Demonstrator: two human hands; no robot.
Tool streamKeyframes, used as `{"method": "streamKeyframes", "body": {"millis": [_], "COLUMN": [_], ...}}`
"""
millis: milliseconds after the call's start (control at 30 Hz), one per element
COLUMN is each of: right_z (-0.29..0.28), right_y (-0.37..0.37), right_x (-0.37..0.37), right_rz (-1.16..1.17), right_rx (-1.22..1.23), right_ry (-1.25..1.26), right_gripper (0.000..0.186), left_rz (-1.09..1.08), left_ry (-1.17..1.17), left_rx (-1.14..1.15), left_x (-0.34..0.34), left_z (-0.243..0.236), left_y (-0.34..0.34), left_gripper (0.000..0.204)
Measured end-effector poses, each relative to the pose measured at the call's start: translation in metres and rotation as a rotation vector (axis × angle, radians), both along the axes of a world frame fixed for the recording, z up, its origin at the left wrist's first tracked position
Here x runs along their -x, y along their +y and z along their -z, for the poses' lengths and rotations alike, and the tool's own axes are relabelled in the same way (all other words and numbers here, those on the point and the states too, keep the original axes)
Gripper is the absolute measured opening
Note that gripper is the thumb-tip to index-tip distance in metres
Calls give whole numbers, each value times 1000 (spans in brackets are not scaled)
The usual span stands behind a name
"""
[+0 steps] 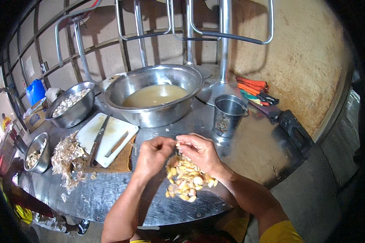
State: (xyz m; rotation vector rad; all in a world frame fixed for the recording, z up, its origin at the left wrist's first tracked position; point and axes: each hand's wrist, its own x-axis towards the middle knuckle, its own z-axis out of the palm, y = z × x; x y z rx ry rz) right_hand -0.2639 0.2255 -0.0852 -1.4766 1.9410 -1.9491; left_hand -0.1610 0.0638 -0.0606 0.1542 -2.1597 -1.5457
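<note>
Above a pile of yellowish garlic cloves (186, 182), my two hands meet at the fingertips over the metal table. My right hand (200, 153) pinches a small pale garlic clove (178, 144) between thumb and fingers. Curled beside it, my left hand (155, 156) has its fingertips pressed together near that clove; whatever they grip is too small to make out. Some cloves in the pile still wear bits of skin. To the left lie a heap of dry garlic skins (68, 156) and a white cutting board (121, 134) with a knife (99, 139) across it.
A large steel basin (150, 117) of cloudy liquid stands behind my hands. Bowls of garlic, one larger (74, 111) and one smaller (38, 156), are at left. A metal cup (227, 115) stands right, near gloves (253, 91) and a black-handled tool (294, 129). Metal-framed seats (235, 36) rise behind.
</note>
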Motion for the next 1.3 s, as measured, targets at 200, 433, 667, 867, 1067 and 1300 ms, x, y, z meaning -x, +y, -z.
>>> {"method": "streamKeyframes", "body": {"millis": [200,433,667,867,1067,1300], "right_z": [-4,-12,8,6,6,9], "right_y": [2,0,-5,-4,-6,-4], "right_x": [-2,-10,8,12,10,9], "right_rz": [93,75,-228,-131,-208,-190], "right_rx": [-39,-75,156,125,146,60], "right_ry": [217,298,-425,-374,-386,-343], "right_gripper": [42,40,20,15,15,17], "left_rz": [47,-60,-87,65,76,77], "left_ry": [-67,67,-145,-70,-75,-37], "left_rx": [105,471,64,-131,-196,-214], "left_x": [-10,-11,2,-4,-2,-8], "left_z": [-14,-8,3,-9,-3,-12], "left_y": [10,8,-7,8,8,12], "left_gripper": [20,15,15,16,12,9]}}
